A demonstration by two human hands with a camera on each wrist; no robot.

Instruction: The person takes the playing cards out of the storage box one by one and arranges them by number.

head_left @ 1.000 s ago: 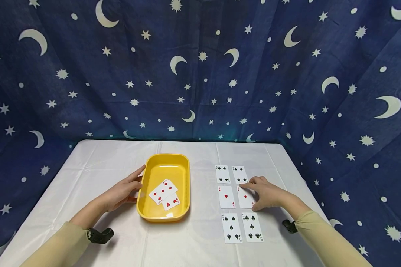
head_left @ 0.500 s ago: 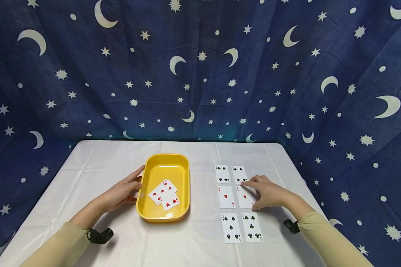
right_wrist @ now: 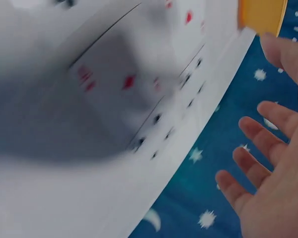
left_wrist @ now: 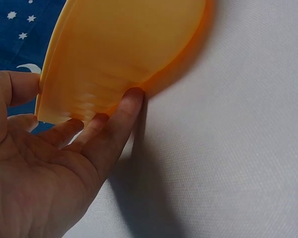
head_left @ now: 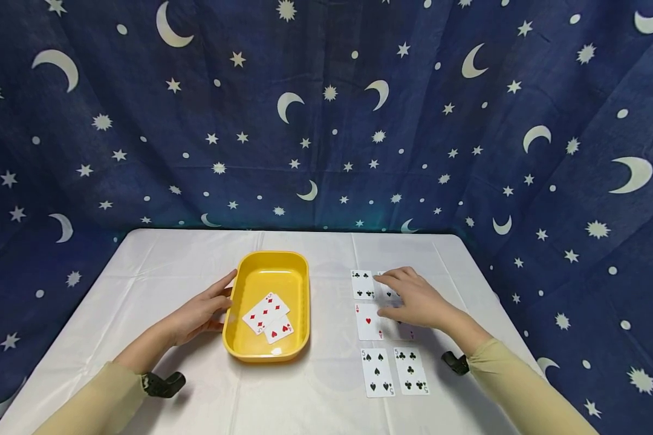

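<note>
My left hand [head_left: 198,311] rests its fingers against the outer left wall of a yellow plastic tray [head_left: 300,272]. In the left wrist view, relaxed fingertips touch that wall from outside and the thumb is at the rim. Inside the tray lie the five of diamonds [head_left: 262,312] and a partly covered heart card [head_left: 277,330]. With fingers spread and nothing held, my right hand [head_left: 421,305] is over the playing cards. Under it, the ace of diamonds [right_wrist: 128,83] and the four of spades [head_left: 382,292] are partly hidden. The ace of hearts [head_left: 366,326] lies beside the thumb.
At the back is the four of clubs [head_left: 362,285]; in front lie the five of spades [head_left: 378,373] and five of clubs [head_left: 412,371]. A white cloth covers the table [head_left: 326,411]. A blue star-and-moon curtain [head_left: 326,163] hangs behind it.
My right hand has left the ace of diamonds and moved up and left, over the four of spades. The left hand, tray and cards stay where they were.
</note>
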